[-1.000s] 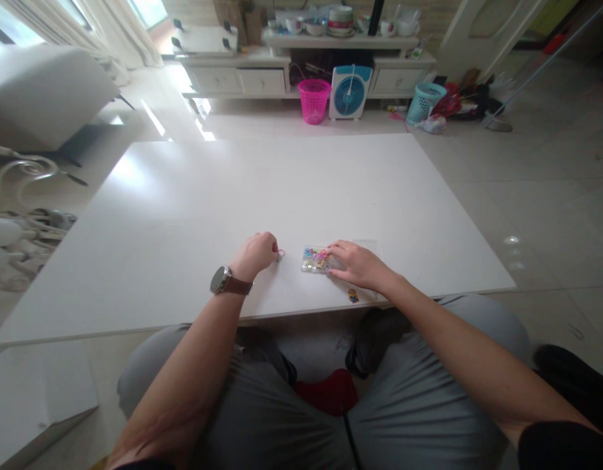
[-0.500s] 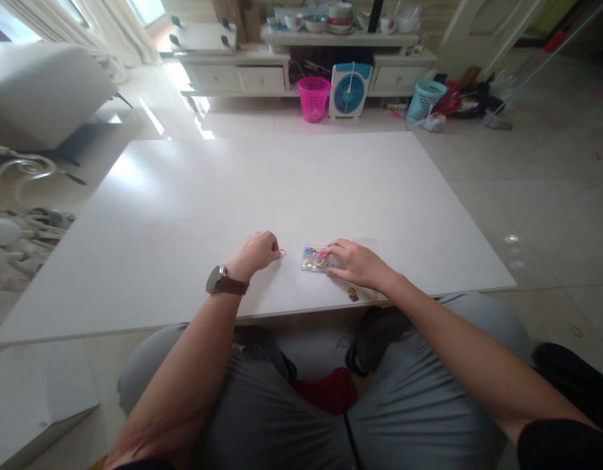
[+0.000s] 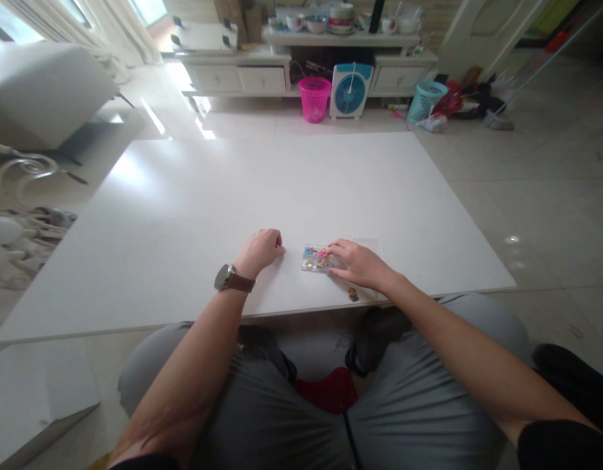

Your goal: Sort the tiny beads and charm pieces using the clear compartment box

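A small clear plastic compartment box (image 3: 309, 264) lies near the front edge of the white table (image 3: 262, 176). Bright small pieces (image 3: 315, 250) fill its far row, while gold-coloured rings (image 3: 321, 264) sit in the near row. Over the box's right part is my right hand (image 3: 357, 261), its thumb at the near side and its fingers curled across the top, gripping it. To the left of the box, my left hand (image 3: 262, 251) rests low over the tabletop, fingers closed together; what they hold is hidden. A small yellow and blue cartoon figure piece (image 3: 353, 294) lies below my right wrist.
A clear lid or sheet (image 3: 372, 245) shows beyond my right hand. The table's front edge runs just above my legs. Across the floor stand a pink basket (image 3: 314, 99), a box fan (image 3: 350, 90) and a blue basket (image 3: 426, 101), before a low cabinet (image 3: 262, 78).
My left hand has shifted slightly right and turned; the thin pinkish loop seen at its fingertips before is now out of sight. My right hand and the box have stayed put.
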Motion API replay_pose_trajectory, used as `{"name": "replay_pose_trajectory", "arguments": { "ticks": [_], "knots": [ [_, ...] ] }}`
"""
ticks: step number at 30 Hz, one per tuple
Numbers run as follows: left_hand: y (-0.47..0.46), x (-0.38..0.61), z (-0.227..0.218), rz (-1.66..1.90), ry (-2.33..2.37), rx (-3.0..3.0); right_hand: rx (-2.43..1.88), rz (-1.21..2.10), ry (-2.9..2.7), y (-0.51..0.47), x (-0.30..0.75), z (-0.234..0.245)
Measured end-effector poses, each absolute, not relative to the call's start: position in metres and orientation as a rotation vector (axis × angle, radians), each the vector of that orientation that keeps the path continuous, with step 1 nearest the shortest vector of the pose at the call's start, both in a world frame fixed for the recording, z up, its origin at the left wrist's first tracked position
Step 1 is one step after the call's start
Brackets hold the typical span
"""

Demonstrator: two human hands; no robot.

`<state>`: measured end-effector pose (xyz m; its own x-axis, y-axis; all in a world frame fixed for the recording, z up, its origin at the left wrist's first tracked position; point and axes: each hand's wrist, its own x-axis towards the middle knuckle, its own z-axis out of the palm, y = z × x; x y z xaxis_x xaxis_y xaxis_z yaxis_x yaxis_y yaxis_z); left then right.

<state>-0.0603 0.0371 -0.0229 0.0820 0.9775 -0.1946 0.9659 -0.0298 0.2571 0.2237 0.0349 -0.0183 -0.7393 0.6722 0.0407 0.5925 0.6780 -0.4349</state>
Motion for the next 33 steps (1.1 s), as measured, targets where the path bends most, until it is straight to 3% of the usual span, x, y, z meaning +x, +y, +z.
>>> {"name": "replay_pose_trajectory", "arguments": {
  "ticks": [21,33],
  "knots": [
    [0.036,-0.059,-0.009,0.146,1.915,1.96,-1.047,0.592,-2.696,0.034,0.223,-0.017],
    [0.036,-0.055,-0.022,0.216,1.802,2.056,-1.035,0.601,-2.688,0.034,0.223,-0.017]
  ]
}}
